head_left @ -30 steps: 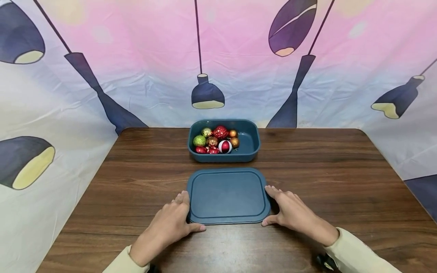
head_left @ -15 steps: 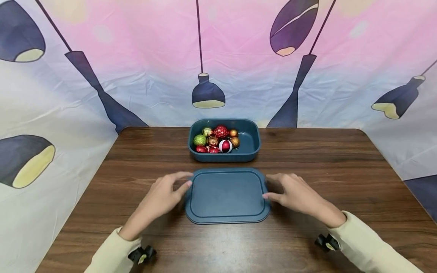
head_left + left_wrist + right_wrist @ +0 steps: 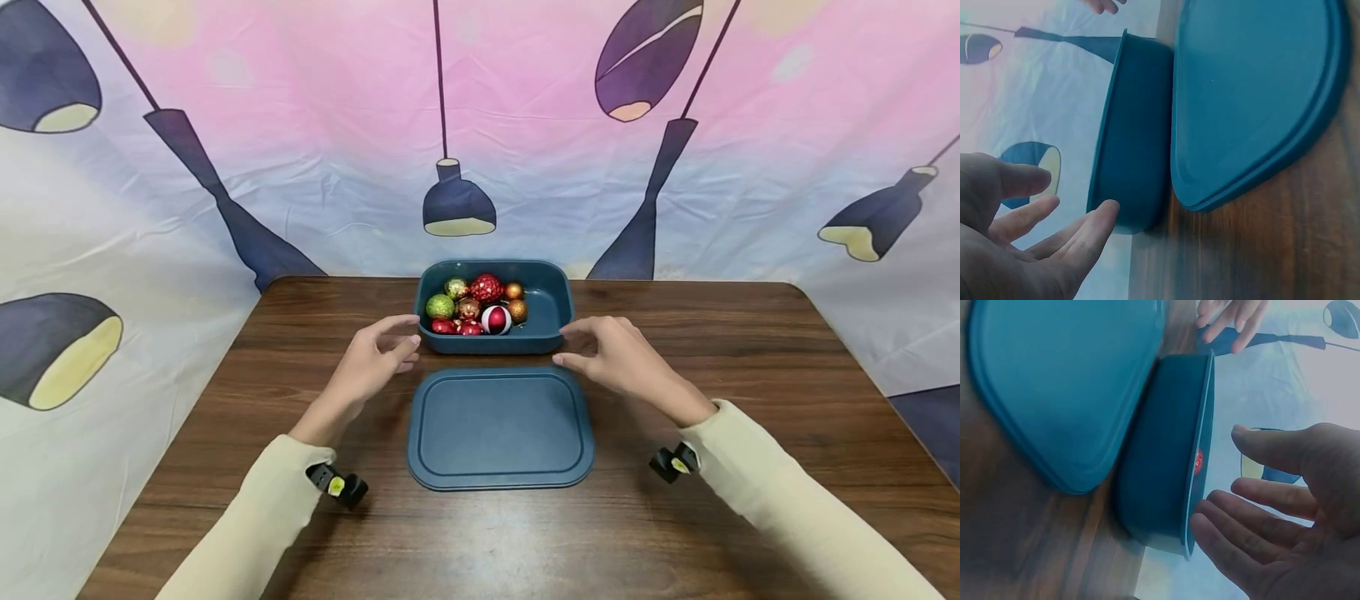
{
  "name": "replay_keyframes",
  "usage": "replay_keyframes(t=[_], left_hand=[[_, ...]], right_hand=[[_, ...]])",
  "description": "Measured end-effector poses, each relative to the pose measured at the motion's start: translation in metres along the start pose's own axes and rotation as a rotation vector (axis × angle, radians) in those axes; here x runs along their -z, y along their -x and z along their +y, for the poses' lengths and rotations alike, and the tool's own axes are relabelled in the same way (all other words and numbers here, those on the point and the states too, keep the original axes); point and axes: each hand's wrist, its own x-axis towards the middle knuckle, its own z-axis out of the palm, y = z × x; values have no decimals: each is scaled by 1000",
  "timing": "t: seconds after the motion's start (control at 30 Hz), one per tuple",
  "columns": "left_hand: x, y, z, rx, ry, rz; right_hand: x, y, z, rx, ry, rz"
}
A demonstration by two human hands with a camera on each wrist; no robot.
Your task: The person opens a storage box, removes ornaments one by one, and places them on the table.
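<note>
A teal rectangular box stands near the table's back edge, with several shiny Christmas baubles in red, green, gold and striped white gathered in its left part. In front of it lies a flat teal lid with rounded corners. My left hand is at the box's left end, fingers loosely bent and holding nothing. At the opposite end is my right hand, its fingertips right by the front right corner. Both wrist views show relaxed fingers close to the box's rim.
The brown wooden table runs back to a printed cloth with hanging lamps on it. Small black devices sit under both wrists.
Both hands have left the lid's sides, which they touched a second ago, and moved forward to the box's ends. Lid and box stay in place.
</note>
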Motion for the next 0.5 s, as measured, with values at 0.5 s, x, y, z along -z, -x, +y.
replay_keyframes(t=[0.5], left_hand=[[-1, -34, -1, 99, 49, -27]], right_hand=[[-5, -55, 1, -60, -79, -47]])
